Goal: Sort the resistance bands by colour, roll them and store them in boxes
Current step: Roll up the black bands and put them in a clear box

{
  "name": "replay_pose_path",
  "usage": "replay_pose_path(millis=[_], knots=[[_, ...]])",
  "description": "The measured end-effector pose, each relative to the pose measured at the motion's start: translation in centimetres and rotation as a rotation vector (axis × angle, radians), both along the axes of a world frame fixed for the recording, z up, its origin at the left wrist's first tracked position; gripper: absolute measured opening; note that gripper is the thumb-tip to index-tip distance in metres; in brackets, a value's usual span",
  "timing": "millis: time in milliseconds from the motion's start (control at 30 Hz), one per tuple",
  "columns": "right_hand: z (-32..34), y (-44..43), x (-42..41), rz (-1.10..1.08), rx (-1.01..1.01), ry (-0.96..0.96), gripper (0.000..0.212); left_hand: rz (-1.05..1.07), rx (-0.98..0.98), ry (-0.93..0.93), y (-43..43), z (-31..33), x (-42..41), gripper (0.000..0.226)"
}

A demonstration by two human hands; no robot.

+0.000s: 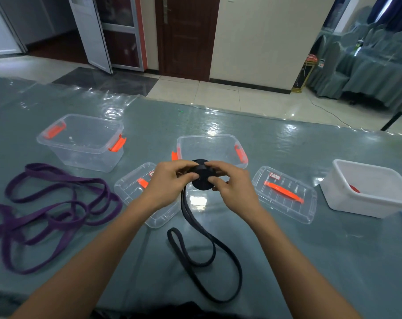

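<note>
Black rubber is being wound into a coil between both hands.

Black band [202, 178] is sitting half rolled as a disc above the counter [287, 261], with the left hand [170, 180] and right hand [232, 183] both clamping their fingers [215, 180] on its edges from either side, equally near. Its unrolled tail is hanging straight down from the fingers toward the person and looping on the counter below, so further rolling will likely be drawing it up along that near-far line. Just beyond the fingers a clear box [212, 148] is standing open; lids are lying beside each wrist. Purple bands [52, 210] are sprawling well to the left, unrolled.
</note>
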State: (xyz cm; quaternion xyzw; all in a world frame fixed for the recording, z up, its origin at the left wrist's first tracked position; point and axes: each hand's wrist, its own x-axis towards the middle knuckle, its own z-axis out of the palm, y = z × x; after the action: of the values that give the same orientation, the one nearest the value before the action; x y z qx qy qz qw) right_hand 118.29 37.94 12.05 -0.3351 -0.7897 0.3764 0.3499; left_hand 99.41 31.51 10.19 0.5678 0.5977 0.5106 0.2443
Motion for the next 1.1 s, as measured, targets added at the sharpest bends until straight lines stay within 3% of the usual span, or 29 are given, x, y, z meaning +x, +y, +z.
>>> replay_pose_path(millis=[167,300,367,500,567,633,800,933,1000,1100], knots=[[0.2,-0.4,-0.5,-0.065,-0.464,0.417,0.033,0.083,0.082,-0.418,-0.1,-0.5,1.1,0.028],[-0.3,-1.0,-0.8,-0.088,-0.607,0.526,0.03,0.125,0.055,-0.428,-0.3,-1.3,1.5,0.032],[-0.7,-1.3,-0.8,-0.104,-0.529,0.425,0.029,0.124,0.022,-0.34,-0.3,-1.6,1.0,0.035],[-0.6,-0.6,-0.2,-0.067,0.086,-0.038,0.039,0.062,-0.002,-0.003,-0.3,-1.4,0.3,0.032],[-0.4,-0.1,0.0,-0.034,0.181,-0.1,0.038,0.036,-0.003,0.044,-0.1,-1.0,0.4,0.029],[-0.4,0.0,-0.1,-0.051,0.143,-0.042,0.034,0.024,0.024,0.012,0.1,-0.6,0.5,0.027],[-0.3,0.1,-0.5,-0.155,-0.395,0.39,0.034,0.083,0.065,-0.36,0.0,-0.6,1.2,0.029],[-0.5,-0.4,-0.9,-0.143,-0.64,0.589,0.028,0.107,0.073,-0.46,-0.3,-1.5,1.6,0.032],[-0.9,-0.7,-1.0,-0.134,-0.633,0.512,0.026,0.127,0.044,-0.393,-0.4,-1.8,1.3,0.034],[-1.2,-0.3,-0.4,-0.156,-0.199,0.141,0.03,0.129,-0.022,-0.227,-0.4,-1.9,0.4,0.031]])
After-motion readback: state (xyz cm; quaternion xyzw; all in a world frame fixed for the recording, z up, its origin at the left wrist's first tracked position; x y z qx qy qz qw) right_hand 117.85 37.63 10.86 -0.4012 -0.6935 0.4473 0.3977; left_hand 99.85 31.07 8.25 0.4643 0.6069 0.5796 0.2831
